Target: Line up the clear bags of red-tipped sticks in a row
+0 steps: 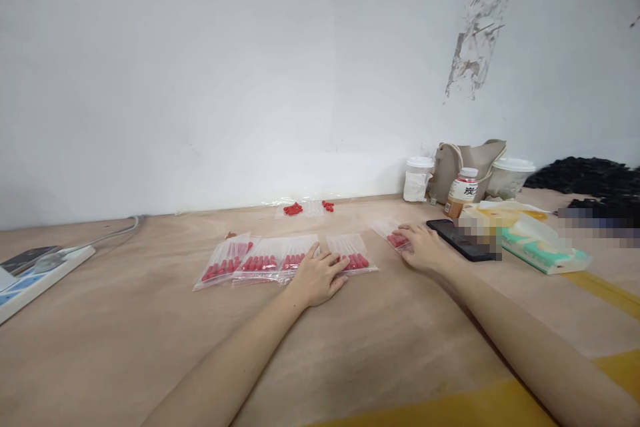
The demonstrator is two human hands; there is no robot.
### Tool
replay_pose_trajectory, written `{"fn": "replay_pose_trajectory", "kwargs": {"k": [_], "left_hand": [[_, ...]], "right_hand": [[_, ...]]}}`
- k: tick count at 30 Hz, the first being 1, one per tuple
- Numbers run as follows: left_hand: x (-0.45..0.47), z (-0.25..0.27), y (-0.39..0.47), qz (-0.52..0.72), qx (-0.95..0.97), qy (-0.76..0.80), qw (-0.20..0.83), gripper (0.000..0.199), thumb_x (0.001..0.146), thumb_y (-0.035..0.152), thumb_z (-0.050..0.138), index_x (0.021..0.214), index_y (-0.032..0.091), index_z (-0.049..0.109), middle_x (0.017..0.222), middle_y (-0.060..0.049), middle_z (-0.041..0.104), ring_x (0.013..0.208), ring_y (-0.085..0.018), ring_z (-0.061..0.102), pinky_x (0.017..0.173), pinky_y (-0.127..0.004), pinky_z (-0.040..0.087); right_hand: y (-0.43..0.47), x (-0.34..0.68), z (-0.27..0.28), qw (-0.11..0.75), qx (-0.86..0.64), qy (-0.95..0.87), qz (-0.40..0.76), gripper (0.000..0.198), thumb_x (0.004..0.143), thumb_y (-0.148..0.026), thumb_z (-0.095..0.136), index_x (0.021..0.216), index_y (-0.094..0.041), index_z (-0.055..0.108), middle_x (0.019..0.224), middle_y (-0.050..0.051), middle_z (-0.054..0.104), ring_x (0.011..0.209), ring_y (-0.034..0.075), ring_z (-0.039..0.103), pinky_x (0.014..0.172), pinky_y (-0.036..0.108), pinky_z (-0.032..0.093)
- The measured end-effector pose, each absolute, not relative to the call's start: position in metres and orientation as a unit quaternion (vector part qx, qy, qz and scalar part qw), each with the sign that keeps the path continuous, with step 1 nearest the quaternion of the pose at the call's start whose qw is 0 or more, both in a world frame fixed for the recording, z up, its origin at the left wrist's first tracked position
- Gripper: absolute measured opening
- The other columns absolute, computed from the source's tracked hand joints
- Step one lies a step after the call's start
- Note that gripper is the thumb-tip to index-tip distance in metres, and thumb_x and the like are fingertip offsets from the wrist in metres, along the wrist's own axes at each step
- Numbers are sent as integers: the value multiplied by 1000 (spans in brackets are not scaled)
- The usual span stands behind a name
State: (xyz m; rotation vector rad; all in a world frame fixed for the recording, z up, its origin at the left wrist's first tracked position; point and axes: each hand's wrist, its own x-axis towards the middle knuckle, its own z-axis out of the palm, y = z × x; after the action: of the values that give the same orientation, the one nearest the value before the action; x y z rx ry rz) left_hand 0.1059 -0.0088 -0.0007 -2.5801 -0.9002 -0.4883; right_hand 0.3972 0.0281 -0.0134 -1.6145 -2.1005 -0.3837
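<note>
Several clear plastic bags of red-tipped pieces lie in a row (260,259) on the brown table. My left hand (318,276) rests flat on the table with its fingers apart, fingertips touching the bag (356,255) at the row's right end. My right hand (424,247) lies flat further right, fingers on a separate bag (393,235) of red pieces. Neither hand grips anything. A few loose red pieces (294,209) lie on clear bags near the wall.
A black phone (457,236) lies just right of my right hand. Behind it stand a small bottle (461,192), two lidded cups (418,179), a beige bag (463,159) and a tissue pack (537,247). A power strip (40,273) sits at far left.
</note>
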Motion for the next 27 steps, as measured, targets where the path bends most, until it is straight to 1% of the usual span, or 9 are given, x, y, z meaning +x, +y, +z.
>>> {"fn": "replay_pose_trajectory", "kwargs": {"k": [2, 5, 8, 12, 15, 19, 23, 25, 27], "left_hand": [[107, -2, -7, -156, -920, -312, 180, 33, 88, 34, 34, 119, 24, 42, 109, -3, 55, 99, -17, 51, 98, -39, 21], [112, -2, -4, -136, -927, -298, 184, 33, 89, 28, 32, 120, 23, 39, 110, -4, 55, 98, -17, 52, 96, -39, 23], [118, -1, -4, -122, -928, -293, 195, 32, 88, 25, 32, 119, 20, 40, 108, -6, 55, 95, -18, 53, 95, -40, 23], [124, -1, -4, -113, -927, -294, 201, 32, 88, 25, 31, 117, 18, 41, 108, -7, 55, 94, -19, 54, 94, -39, 25], [128, -2, -3, -113, -929, -292, 195, 32, 88, 25, 29, 118, 18, 40, 110, -8, 53, 95, -19, 53, 94, -39, 26], [134, 0, -5, -127, -934, -289, 168, 34, 88, 29, 32, 120, 19, 37, 114, -8, 51, 98, -19, 52, 94, -39, 26], [124, 9, -10, -188, -910, -347, 128, 24, 82, 25, 38, 105, 18, 46, 97, -5, 58, 91, -20, 53, 90, -38, 30], [112, 13, -10, -227, -880, -402, 109, 21, 78, 21, 42, 98, 18, 47, 93, -5, 57, 88, -20, 52, 85, -36, 34], [99, 15, -8, -254, -860, -433, 90, 28, 73, 19, 46, 101, 19, 46, 99, -6, 54, 89, -20, 52, 80, -34, 39]], "right_hand": [[36, 413, -21, 206, -615, -751, -126, 49, 62, -14, 46, 110, -23, 53, 116, 7, 51, 104, 25, 45, 79, 38, 35], [45, 427, -31, 225, -620, -747, -87, 42, 68, -14, 43, 106, -23, 57, 112, 6, 54, 100, 21, 50, 78, 32, 40], [50, 425, -34, 297, -604, -739, -38, 32, 75, -20, 40, 96, -21, 63, 105, 6, 59, 93, 18, 55, 80, 30, 42], [55, 402, -24, 434, -615, -654, 71, 27, 74, -23, 44, 89, -18, 65, 89, 7, 65, 81, 20, 60, 76, 34, 45], [60, 377, -15, 490, -596, -619, 145, 27, 74, -25, 44, 90, -17, 64, 89, 7, 66, 79, 18, 61, 73, 31, 47], [62, 338, -13, 510, -566, -627, 161, 30, 75, -24, 41, 95, -16, 62, 95, 5, 65, 83, 16, 61, 76, 28, 47], [52, 299, -16, 512, -535, -650, 173, 27, 74, -24, 45, 92, -17, 63, 95, 4, 65, 87, 15, 60, 81, 29, 46], [43, 282, -15, 500, -506, -679, 181, 27, 74, -24, 45, 92, -18, 64, 96, 4, 65, 90, 16, 59, 82, 29, 45], [32, 271, -13, 466, -470, -729, 176, 27, 73, -25, 47, 94, -18, 63, 98, 6, 63, 91, 16, 58, 82, 30, 45]]}}
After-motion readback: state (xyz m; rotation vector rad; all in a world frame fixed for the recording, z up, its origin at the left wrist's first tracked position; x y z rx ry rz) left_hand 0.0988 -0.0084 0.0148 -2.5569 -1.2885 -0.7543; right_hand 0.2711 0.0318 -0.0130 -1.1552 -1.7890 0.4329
